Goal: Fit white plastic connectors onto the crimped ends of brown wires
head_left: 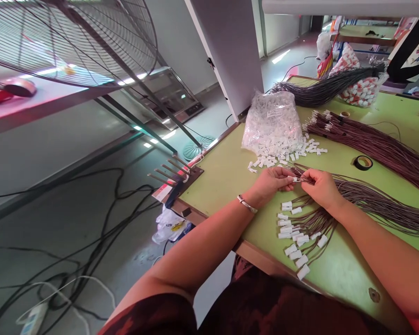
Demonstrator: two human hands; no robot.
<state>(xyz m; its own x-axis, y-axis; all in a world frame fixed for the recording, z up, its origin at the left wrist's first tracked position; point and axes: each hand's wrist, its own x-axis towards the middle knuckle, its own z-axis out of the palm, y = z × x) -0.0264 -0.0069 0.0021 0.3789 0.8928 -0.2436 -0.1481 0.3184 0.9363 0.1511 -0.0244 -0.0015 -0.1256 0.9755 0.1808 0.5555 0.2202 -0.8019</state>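
Observation:
Over the green table [216, 186], my left hand [273, 185] pinches a small white connector housing [295, 179]. Facing it, my right hand [319, 186] has its fingers closed on a thin brown wire [303, 180] at the end of that housing. Below my hands lies a fan of brown wires tipped with white connectors [293, 232]. A bundle of brown wires [373, 200] runs off to the right, partly under my right forearm. Just beyond my hands, loose white housings [268, 160] spill from a clear plastic bag [272, 116].
A roll of black tape [363, 162] and dark red wire bundles [373, 144] lie to the right. Farther back are black wires [324, 86] and a bag of red and white parts [361, 93]. A metal peg rack [178, 172] juts from the left edge; a fan [73, 42] stands beyond.

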